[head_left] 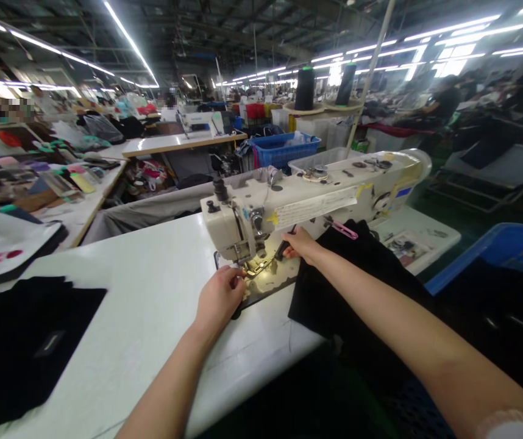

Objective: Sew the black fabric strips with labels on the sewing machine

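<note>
At the centre of the frame a cream-coloured industrial sewing machine [307, 201] stands on a white, smooth worktop [152, 305]. The left hand [220, 296] lies just below and left of the machine's needle area, its fingers curled and its fingertips [239, 275] touching something small and pale at the lit metal plate under the presser foot [247, 259]; what it pinches is too small to tell. The right hand [300, 244] sits just right of the needle, under the machine's arm, its fingers pressed together around a small dark tool or handle [284, 247]; its wrist rests on a piece of black fabric [334, 286] that spreads over the worktop's right part and hangs off the near edge.

A pink clip [344, 230] lies on this black fabric, close behind the right hand. At the lower left of the frame a flat stack of black cloth pieces [24, 341] lies on the worktop, well apart from both hands. At the right edge stands a blue plastic crate [508, 250] holding more dark cloth. Two black thread cones [305, 88] rise behind the machine in the upper middle. Further worktops with coloured goods fill the upper left, and other people sit at machines far back.
</note>
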`<state>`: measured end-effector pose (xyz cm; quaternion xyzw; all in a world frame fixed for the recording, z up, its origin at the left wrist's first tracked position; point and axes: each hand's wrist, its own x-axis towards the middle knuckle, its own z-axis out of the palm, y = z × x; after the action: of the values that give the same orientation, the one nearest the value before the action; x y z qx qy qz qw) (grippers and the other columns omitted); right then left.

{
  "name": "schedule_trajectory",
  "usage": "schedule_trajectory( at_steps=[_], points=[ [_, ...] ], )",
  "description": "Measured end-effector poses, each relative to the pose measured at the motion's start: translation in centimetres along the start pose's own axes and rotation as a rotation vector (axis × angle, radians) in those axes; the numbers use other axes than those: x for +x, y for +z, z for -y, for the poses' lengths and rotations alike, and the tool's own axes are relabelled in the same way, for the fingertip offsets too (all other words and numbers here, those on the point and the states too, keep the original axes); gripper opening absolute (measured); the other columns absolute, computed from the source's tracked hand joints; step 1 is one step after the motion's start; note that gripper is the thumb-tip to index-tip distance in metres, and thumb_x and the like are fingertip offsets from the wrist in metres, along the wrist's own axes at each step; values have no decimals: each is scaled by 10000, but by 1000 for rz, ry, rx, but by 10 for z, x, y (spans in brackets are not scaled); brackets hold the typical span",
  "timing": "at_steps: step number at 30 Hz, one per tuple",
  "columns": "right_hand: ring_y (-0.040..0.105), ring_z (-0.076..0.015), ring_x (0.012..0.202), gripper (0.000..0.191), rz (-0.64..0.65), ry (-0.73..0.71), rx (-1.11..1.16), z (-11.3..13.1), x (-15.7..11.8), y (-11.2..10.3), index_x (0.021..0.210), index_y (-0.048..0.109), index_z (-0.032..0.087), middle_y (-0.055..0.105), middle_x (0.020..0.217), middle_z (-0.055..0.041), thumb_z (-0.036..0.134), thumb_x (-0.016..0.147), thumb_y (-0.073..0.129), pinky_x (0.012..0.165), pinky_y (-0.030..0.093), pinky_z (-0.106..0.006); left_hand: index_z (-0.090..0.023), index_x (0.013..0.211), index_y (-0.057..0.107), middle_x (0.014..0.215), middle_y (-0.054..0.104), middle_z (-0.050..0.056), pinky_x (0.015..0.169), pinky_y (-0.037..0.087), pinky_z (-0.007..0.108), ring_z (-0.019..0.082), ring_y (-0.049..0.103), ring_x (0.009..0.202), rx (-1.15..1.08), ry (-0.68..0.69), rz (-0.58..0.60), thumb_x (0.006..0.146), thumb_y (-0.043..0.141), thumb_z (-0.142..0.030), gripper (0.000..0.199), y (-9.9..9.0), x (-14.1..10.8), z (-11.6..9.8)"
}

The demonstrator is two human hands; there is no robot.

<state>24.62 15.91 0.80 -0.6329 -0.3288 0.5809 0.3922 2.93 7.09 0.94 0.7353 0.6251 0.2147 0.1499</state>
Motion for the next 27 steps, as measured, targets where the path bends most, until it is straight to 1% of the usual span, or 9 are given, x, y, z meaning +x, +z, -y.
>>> schedule_trajectory(
  at_steps=[6,10,16,18,23,27],
  points=[
    [652,-217,1015,342,14,-19,12,-4,6,1,1253,587,162,622,1223,-92,350,969,620,850,573,-414,-209,872,765,863,684,41,754,504,293,199,650,829,-63,34,7,820,498,-215,272,-1,1,2],
    [655,-211,999,336,20,-21,-9,-5,7,1,1247,589,161,626,1210,-89,348,970,619,837,577,-405,-200,873,774,863,697,49,777,514,307,211,662,849,-97,73,-1,824,491,-258,293,0,1,5],
    [665,-187,928,310,12,-27,-47,-3,6,2,1220,597,155,643,1150,-77,343,973,616,779,588,-364,-189,897,780,866,711,60,764,510,316,220,668,852,-79,109,3,845,470,-291,331,1,0,6],
    [665,-182,916,306,12,-34,-54,-3,5,2,1214,599,154,645,1140,-75,342,974,616,769,588,-357,-186,914,782,896,724,67,758,506,313,222,672,862,-50,103,18,852,467,-284,335,1,-1,3],
    [654,-214,1006,340,24,-46,-76,-1,2,1,1252,587,162,625,1216,-90,352,971,617,844,575,-410,-189,933,788,950,752,77,780,490,314,228,681,879,52,68,94,880,462,-262,337,-3,-2,-2],
    [658,-206,983,332,32,-48,-110,1,-2,0,1244,589,161,631,1197,-87,350,973,616,825,580,-397,-194,1015,782,996,762,66,787,488,304,220,690,891,38,36,143,873,474,-238,342,-7,0,1]
  ],
)
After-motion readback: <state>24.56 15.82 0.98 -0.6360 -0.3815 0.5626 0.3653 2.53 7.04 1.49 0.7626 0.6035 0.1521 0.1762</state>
